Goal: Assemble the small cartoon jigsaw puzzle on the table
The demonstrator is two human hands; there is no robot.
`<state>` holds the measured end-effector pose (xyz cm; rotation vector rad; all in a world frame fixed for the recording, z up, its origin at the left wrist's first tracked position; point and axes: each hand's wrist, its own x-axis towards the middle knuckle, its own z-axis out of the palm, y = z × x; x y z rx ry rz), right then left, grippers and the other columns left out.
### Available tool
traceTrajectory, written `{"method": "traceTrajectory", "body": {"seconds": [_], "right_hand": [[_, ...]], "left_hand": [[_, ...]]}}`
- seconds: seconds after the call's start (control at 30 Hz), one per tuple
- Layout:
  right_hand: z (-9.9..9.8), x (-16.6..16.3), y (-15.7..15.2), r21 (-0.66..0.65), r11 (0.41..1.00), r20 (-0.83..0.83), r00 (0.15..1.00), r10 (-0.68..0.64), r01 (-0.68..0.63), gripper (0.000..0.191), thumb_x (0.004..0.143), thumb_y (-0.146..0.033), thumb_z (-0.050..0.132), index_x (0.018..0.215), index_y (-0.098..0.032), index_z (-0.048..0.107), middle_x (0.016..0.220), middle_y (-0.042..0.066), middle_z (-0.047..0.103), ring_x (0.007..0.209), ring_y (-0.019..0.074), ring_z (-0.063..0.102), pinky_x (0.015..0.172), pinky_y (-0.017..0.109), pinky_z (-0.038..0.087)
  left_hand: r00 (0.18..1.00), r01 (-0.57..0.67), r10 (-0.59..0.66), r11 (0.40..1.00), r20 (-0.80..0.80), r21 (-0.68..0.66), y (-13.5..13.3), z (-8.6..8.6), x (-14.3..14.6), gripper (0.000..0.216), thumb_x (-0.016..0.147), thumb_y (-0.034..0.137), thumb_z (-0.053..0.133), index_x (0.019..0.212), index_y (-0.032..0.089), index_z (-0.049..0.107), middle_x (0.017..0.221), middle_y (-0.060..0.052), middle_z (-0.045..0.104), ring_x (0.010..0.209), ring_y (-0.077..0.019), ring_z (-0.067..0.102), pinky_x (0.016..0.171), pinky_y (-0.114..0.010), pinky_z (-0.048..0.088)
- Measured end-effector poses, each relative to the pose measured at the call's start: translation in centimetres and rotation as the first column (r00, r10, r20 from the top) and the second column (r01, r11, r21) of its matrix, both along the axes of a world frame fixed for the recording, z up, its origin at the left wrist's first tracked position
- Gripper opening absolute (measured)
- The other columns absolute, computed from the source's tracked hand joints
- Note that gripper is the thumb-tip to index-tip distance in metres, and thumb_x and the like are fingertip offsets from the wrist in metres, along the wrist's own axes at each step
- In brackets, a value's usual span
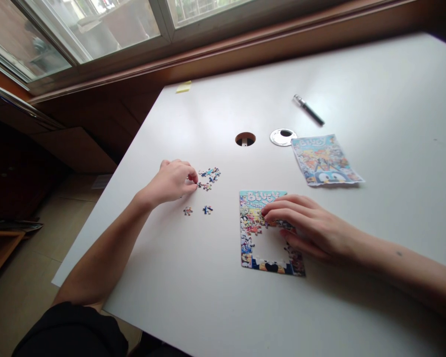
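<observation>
Left hand at 9 o'clock of the table, fingertips pinched on a loose piece at the edge of the small pile. Right hand lies flat, fingers spread, holding nothing, on the part-built puzzle at centre. Picture sheet and pen at 1 o'clock

Smooth, faintly glossy white table; shiny metal grommet cover; printed cardboard puzzle; glossy paper leaflet.
</observation>
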<state>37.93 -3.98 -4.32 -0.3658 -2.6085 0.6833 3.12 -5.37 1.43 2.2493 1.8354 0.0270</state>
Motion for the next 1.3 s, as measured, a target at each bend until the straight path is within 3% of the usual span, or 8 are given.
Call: {"method": "traceTrajectory", "body": {"seconds": [0.17,0.3,0.37,0.47,0.57,0.67,1.17,1.3], "right_hand": [[0.1,0.0,0.0,-0.021,1.0,-0.018,1.0,0.001,-0.001,0.03,0.09,-0.016,0.054,0.119,-0.024,0.056,0.122,0.01,0.065,0.111,0.025,0.059,0.096,0.042,0.05],[0.4,0.0,-0.1,-0.032,0.999,-0.129,0.992,0.004,-0.008,0.028,0.09,-0.013,0.055,0.116,-0.023,0.057,0.116,0.009,0.067,0.108,0.0232,0.061,0.093,0.039,0.052],[0.6,-0.1,-0.2,-0.033,0.999,-0.193,0.98,-0.037,0.031,0.025,0.089,-0.012,0.058,0.112,-0.023,0.058,0.11,0.009,0.067,0.103,0.0223,0.062,0.091,0.038,0.053],[0.7,-0.1,-0.3,-0.022,0.995,-0.255,0.962,-0.099,0.096,0.02,0.087,-0.013,0.064,0.104,-0.022,0.06,0.099,0.007,0.067,0.092,0.0213,0.061,0.083,0.037,0.053],[0.4,-0.1,-0.4,-0.011,0.996,-0.276,0.957,-0.085,0.085,0.019,0.087,-0.015,0.067,0.104,-0.021,0.061,0.094,0.006,0.068,0.086,0.0202,0.06,0.077,0.036,0.053],[0.2,-0.1,-0.6,0.024,0.997,-0.283,0.957,-0.069,0.079,0.018,0.087,-0.016,0.068,0.104,-0.022,0.063,0.094,0.006,0.069,0.085,0.0201,0.059,0.076,0.036,0.053],[0.2,-0.6,-1.0,-0.005,0.991,-0.297,0.946,-0.132,0.137,0.008,0.091,-0.013,0.063,0.095,-0.019,0.065,0.083,0.005,0.068,0.074,0.0172,0.059,0.069,0.031,0.05],[0.3,-0.6,-1.1,-0.001,0.991,-0.301,0.945,-0.129,0.135,0.008,0.091,-0.011,0.063,0.093,-0.019,0.065,0.082,0.005,0.067,0.073,0.0167,0.058,0.068,0.031,0.049]], "left_hand": [[0.999,0.005,-0.004,1.0,0.05,-0.026,-0.1,0.5,-0.2,0.013,0.079,0.03,0.058,0.077,0.02,0.066,0.083,-0.001,0.07,0.084,-0.0183,0.062,0.095,-0.041,0.037],[0.941,0.041,-0.012,0.996,0.338,-0.079,-0.8,0.9,1.5,0.014,0.081,0.03,0.058,0.082,0.018,0.067,0.085,-0.004,0.07,0.079,-0.0164,0.062,0.074,-0.031,0.048],[0.834,0.08,0.026,0.983,0.552,-0.168,-1.4,0.6,3.4,0.014,0.082,0.027,0.06,0.087,0.017,0.068,0.087,-0.005,0.071,0.079,-0.0162,0.064,0.071,-0.029,0.051],[0.592,0.14,0.17,0.941,0.788,-0.308,-2.8,-0.5,7.1,0.012,0.083,0.023,0.064,0.091,0.015,0.067,0.085,-0.007,0.072,0.079,-0.0158,0.067,0.071,-0.028,0.055],[0.436,0.186,0.309,0.888,0.845,-0.421,-4.0,-1.8,10.0,0.012,0.085,0.022,0.065,0.093,0.013,0.068,0.082,-0.007,0.073,0.078,-0.0159,0.07,0.075,-0.03,0.058],[0.361,0.197,0.364,0.87,0.859,-0.452,-4.4,-2.4,11.2,0.013,0.085,0.021,0.067,0.095,0.013,0.069,0.082,-0.008,0.074,0.079,-0.0158,0.07,0.076,-0.031,0.058],[0.318,0.239,0.408,0.839,0.856,-0.489,-4.2,-2.6,11.0,0.013,0.085,0.019,0.07,0.096,0.012,0.068,0.077,-0.006,0.07,0.072,-0.0124,0.065,0.07,-0.026,0.054],[0.326,0.287,0.385,0.83,0.863,-0.478,-4.4,-2.4,11.2,0.02,0.085,0.017,0.067,0.105,0.013,0.067,0.079,-0.005,0.068,0.073,-0.0118,0.063,0.072,-0.026,0.053]]}}
